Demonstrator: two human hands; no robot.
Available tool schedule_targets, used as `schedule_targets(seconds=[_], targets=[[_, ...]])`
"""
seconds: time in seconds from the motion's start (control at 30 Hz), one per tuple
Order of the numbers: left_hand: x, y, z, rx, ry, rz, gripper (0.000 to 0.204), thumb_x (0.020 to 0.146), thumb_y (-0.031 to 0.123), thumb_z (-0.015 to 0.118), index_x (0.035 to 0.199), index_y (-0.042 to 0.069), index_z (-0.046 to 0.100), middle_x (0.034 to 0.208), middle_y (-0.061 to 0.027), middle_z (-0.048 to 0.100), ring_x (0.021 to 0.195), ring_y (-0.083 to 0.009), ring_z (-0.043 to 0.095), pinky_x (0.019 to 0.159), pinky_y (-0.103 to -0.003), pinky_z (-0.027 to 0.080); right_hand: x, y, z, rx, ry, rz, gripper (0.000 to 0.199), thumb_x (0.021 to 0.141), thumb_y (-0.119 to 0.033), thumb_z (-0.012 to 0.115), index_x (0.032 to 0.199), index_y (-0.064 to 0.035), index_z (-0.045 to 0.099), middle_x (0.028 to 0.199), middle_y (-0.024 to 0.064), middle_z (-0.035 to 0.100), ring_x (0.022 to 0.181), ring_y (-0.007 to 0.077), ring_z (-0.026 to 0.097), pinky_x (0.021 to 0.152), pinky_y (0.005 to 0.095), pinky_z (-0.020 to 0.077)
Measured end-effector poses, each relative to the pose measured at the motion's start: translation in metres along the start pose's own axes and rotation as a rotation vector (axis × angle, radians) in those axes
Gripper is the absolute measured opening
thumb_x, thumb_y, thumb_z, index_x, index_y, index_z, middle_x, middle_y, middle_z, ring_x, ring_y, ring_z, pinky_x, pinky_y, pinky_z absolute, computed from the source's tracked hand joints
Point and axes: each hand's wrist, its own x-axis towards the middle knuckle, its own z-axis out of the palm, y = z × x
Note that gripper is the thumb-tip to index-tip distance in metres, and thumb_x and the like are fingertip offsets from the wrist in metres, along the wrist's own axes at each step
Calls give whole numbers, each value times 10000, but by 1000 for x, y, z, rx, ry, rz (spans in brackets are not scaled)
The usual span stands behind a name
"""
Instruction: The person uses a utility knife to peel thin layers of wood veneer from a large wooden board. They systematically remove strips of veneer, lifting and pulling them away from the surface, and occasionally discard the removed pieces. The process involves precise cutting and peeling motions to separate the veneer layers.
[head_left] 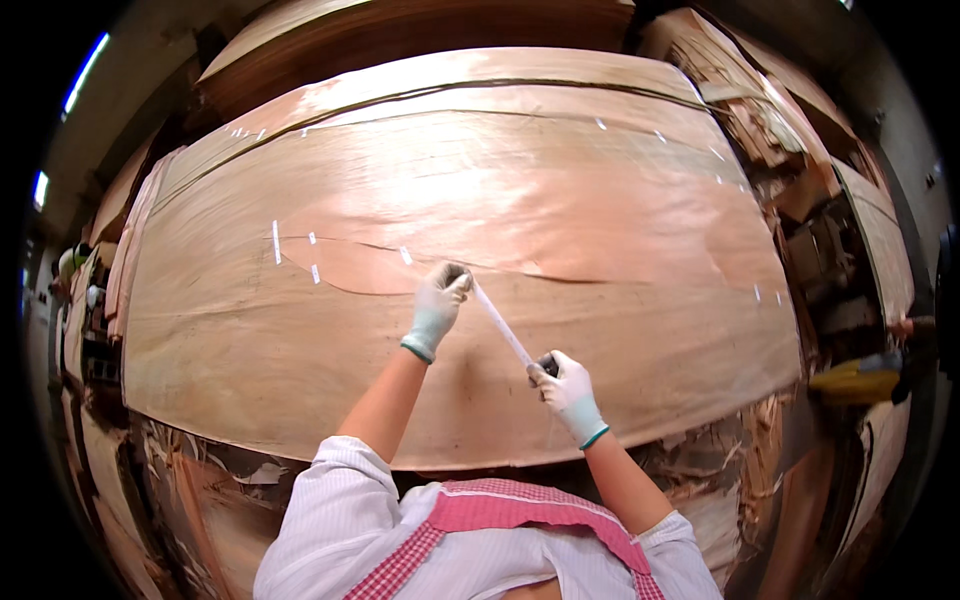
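A large sheet of wood veneer (250,350) lies before me, with a lens-shaped patch (350,265) and a dark split running across its middle. My left hand (438,298), in a pale glove, pinches one end of a strip of white tape (505,328) just below the split. The strip runs taut down to my right hand (566,386), also gloved and closed around something dark and small, which the fingers mostly hide. Short pieces of white tape (405,255) stick to the sheet around the patch's left part.
More veneer is stacked behind the sheet (420,45). Torn veneer scraps (765,110) lie at the far right, and others litter the floor along the near edge. A yellow object (857,380) stands at the right. Other stacks (135,250) rise at the left.
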Motion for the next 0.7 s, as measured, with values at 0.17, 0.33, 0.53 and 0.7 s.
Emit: schedule_targets(seconds=[0.17, 0.33, 0.53, 0.7], targets=[[79, -47, -35, 115, 188, 122, 70, 885, 67, 596, 912, 11, 627, 793, -56, 647, 732, -136, 594, 678, -279, 481, 97, -17, 36, -203, -52, -12, 230, 879, -208, 629, 769, -17, 561, 636, 36, 605, 516, 87, 499, 482, 275, 414], [161, -60, -67, 606, 239, 23, 130, 841, 199, 636, 900, 84, 643, 867, -141, 667, 817, -298, 639, 738, -396, 491, 196, -19, 79, -293, -76, 39, 201, 860, -210, 631, 808, -16, 618, 686, 130, 651, 635, 226, 622, 602, 357, 473], [274, -24, -53, 701, 229, 92, 114, 818, 154, 652, 907, 84, 656, 958, -133, 668, 880, -298, 623, 773, -385, 486, 288, -48, 98, -92, 35, -31, 169, 867, -155, 624, 790, -6, 606, 667, 89, 638, 554, 174, 579, 530, 335, 453], [316, -48, -47, 942, 348, 319, 172, 797, 178, 680, 949, 104, 652, 1230, -100, 576, 1150, -298, 502, 983, -395, 377, 308, -70, 108, 138, 44, 168, 134, 870, -102, 625, 819, 13, 579, 647, 74, 612, 479, 112, 521, 446, 263, 427]])
